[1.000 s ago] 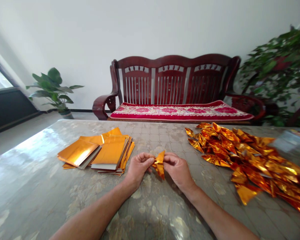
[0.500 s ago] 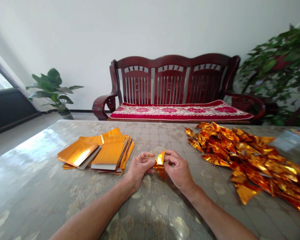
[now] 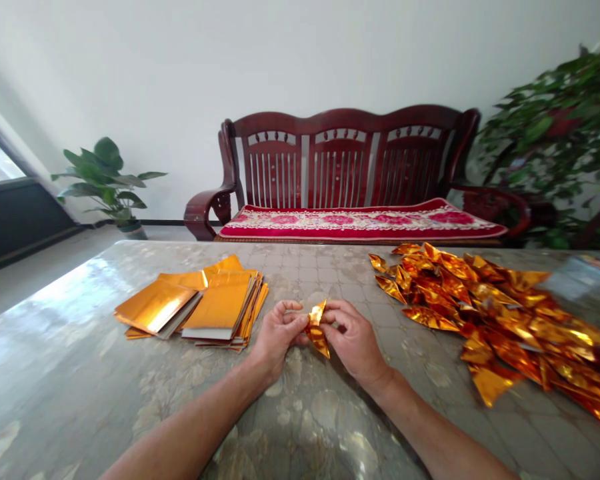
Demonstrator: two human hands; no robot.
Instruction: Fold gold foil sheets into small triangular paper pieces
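Between my two hands, just above the table (image 3: pixel 190 400), is a small folded gold foil paper (image 3: pixel 317 328) with pointed ends, shaped like a boat-like ingot. My left hand (image 3: pixel 279 337) pinches its left side between thumb and fingers. From the other side my right hand (image 3: pixel 354 339) grips it the same way, fingers curled. Left of my hands lie loose stacks of flat gold foil paper sheets (image 3: pixel 220 303) with pale undersides. To the right spreads a heap of folded gold foil pieces (image 3: pixel 480 300), their tips pointing various ways.
A clear plastic packet (image 3: pixel 583 277) lies at the table's far right. Behind the table stands a dark red wooden bench (image 3: pixel 340 170) with a red patterned cover (image 3: pixel 360 223). A potted plant (image 3: pixel 115 180) is at the left, and a leafy climbing plant (image 3: pixel 565 133) at the right.
The foil paper between my hands has turned and narrowed, from a broader folded strip to a slimmer form with pointed ends. Both hands stay in nearly the same place, still pinching it.
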